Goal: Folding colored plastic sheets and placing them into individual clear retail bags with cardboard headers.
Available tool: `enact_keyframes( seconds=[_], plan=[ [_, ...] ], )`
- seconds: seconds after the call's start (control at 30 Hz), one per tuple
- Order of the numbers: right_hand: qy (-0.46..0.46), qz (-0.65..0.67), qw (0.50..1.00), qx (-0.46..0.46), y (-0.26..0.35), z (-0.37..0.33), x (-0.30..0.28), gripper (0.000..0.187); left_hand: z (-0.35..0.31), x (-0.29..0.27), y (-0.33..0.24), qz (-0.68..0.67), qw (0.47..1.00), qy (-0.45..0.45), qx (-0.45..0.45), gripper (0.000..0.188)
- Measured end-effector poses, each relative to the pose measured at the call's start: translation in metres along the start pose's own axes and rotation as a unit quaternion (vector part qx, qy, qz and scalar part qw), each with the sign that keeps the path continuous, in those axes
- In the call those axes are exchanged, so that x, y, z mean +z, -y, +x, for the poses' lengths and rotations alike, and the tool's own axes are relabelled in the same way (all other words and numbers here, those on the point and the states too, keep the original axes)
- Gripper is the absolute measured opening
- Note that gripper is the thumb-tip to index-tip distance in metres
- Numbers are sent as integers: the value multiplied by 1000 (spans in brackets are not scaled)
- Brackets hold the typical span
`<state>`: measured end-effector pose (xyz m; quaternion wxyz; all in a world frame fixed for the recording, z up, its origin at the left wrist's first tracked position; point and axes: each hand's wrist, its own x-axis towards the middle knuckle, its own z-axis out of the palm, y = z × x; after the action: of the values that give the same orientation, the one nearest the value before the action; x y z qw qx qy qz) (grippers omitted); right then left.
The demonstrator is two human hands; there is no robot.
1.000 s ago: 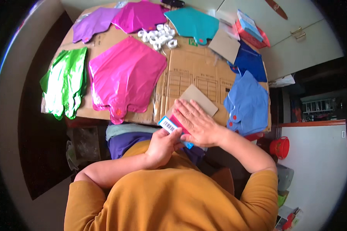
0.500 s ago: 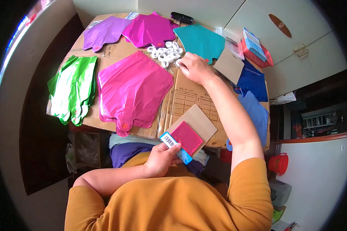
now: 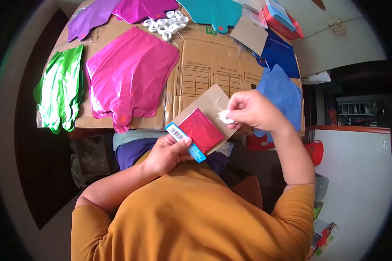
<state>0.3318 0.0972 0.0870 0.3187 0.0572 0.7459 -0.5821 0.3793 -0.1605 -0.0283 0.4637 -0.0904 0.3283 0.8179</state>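
Observation:
My left hand pinches a blue barcode strip by its middle, thumb on top. Against that strip lie a folded pink-red foil piece and, behind it, a brown card. Between the thumb and fingers of my right hand is a small white roll of ribbon, its loose end sticking up. The roll hovers over the card's right part, beside the foil. Farther off on the cardboard, a heap of similar white ribbon rolls lies beside flat foil balloons.
Flattened cardboard covers the table. Flat foil balloons lie there: pink, green, purple, magenta, teal, dark blue and light blue. Another brown card and a red basket sit at far right.
My right hand has come back from the heap of ribbon rolls to the card, bringing one white roll. My left hand keeps its hold, and the view has tipped down toward me.

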Motion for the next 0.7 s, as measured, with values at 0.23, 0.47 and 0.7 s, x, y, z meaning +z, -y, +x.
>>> enact_keyframes(
  seconds=[0.23,0.47,0.7],
  plan=[
    [226,-245,941,61,2,9,11,17,-2,-15,-2,62,995,81,15,21],
    [130,-89,987,12,-3,33,31,19,-3,-13,-1,65,996,61,16,20],
    [76,139,987,24,-36,30,49,27,-6,-9,5,45,998,-21,34,16]
  ],
)
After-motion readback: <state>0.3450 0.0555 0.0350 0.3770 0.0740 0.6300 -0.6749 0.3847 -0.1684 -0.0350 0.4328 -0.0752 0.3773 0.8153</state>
